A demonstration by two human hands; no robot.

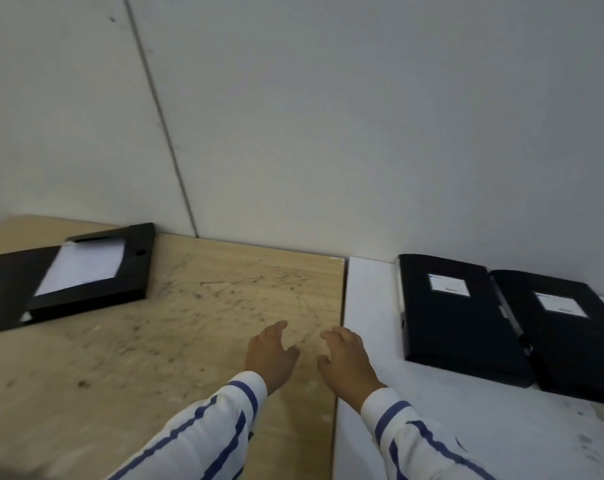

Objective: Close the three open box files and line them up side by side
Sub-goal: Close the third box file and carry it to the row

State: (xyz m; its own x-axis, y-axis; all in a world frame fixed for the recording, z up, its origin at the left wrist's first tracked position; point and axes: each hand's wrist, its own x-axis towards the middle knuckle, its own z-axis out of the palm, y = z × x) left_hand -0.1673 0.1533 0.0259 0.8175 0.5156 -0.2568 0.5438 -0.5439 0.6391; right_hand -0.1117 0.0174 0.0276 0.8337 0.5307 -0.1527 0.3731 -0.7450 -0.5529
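Plain grey wall (328, 116) panels fill the upper frame; below, a scuffed wooden surface (207, 323) on the left butts against a white surface (466, 427) on the right, with a seam running down centre-right.

Two closed box files (460, 317) (570, 337) lie flat on the white surface at right, labels up, long sides touching or nearly so. They look already shut and paired, probably parked there as the start of the row. The third box file (85, 271) sits at middle left on the wood, against the wall, its lid (6, 289) swung out toward the frame's left edge and white paper (82, 268) showing inside. It is well apart from the pair.

Left hand (271, 355) and right hand (345, 362) hover low at centre over the seam, fingers loosely spread, holding nothing; striped sleeves (207, 427) below.

Judgement: two of three done; remaining step is shutting the left file and bringing it across.

Room: the wood between the open file and the seam is bare, so there is a free sliding path. The white strip left of the pair looks narrow, so the third file may overhang the seam. Whether the seam has a step is unclear.
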